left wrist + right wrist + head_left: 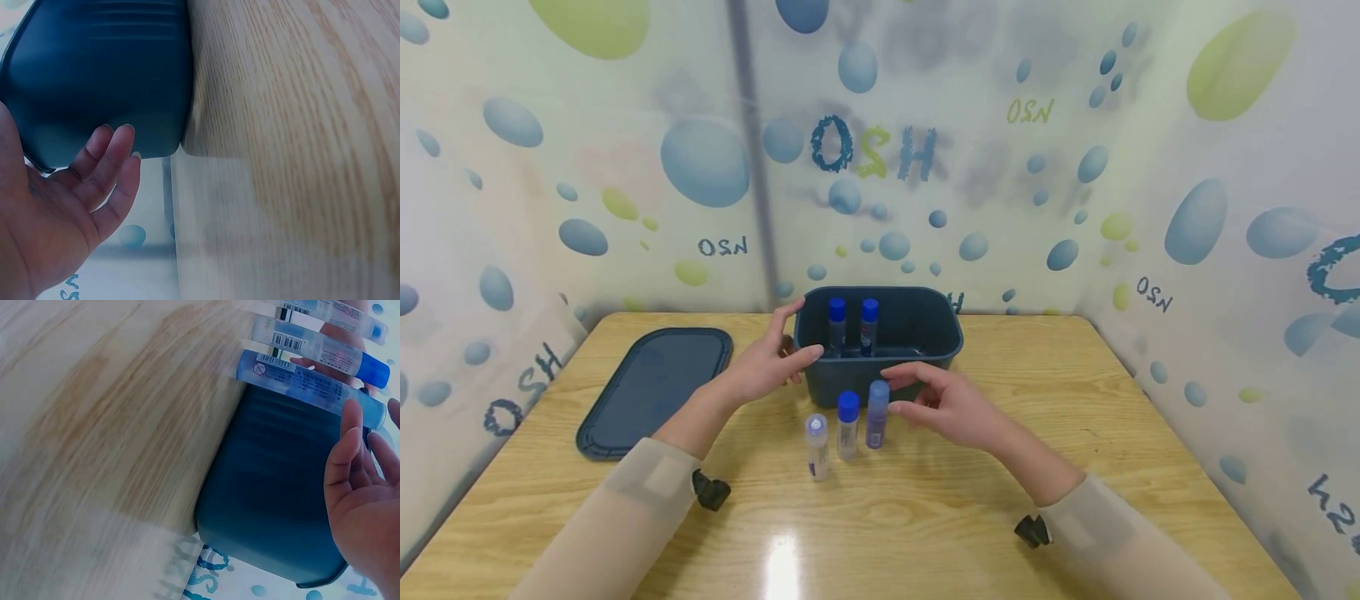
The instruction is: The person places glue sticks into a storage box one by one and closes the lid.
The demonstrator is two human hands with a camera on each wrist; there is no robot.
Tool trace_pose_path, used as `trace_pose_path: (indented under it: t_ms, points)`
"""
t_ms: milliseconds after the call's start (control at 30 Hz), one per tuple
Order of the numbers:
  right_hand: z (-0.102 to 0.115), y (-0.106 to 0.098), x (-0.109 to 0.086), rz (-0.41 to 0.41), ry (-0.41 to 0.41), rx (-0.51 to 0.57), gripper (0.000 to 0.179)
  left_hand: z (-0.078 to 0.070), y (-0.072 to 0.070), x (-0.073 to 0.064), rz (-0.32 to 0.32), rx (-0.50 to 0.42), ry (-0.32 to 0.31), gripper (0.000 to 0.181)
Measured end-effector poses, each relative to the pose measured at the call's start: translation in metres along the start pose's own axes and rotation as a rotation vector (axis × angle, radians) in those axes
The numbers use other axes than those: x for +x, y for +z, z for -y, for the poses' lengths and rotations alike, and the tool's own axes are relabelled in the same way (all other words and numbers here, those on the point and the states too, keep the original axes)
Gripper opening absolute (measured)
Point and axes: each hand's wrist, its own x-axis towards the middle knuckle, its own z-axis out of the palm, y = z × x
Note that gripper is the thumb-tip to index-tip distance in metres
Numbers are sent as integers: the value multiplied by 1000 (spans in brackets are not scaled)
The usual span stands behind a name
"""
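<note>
My left hand (pixel 767 362) rests at the left end of a dark blue bin (pixel 880 379). Its thumb lies by the front rim and its index finger reaches to the back corner. The left wrist view shows the other fingers loosely bent beside the bin's wall. Close to a bluish, translucent glue stick (pixel 877 417) is my right hand (pixel 951 408), thumb and index finger apart near the cap; no firm grip shows. Left of it stand a clear glue stick with a blue cap (pixel 847 427) and one with a clear cap (pixel 817 450). Two blue-capped glue sticks (pixel 837 325) stand inside the bin.
A dark blue lid (pixel 658 392) lies flat on the wooden table (pixel 1037 417), left of the bin. Behind and along both sides hangs a white patterned curtain (pixel 1000 167), close to the bin's back. Small black devices (pixel 711 492) sit at both wrists.
</note>
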Motion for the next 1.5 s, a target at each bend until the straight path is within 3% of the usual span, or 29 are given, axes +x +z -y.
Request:
trace_pose_path:
  t_ms: [300, 833, 1500]
  points:
    - [-2, 9, 4, 42, 33, 5, 50, 0, 1, -1, 2, 4, -7, 97]
    - [-7, 16, 5, 14, 41, 49, 45, 2, 2, 1, 11, 17, -2, 98]
    - [-3, 6, -14, -12, 7, 64, 42, -1, 0, 0, 7, 3, 4, 97]
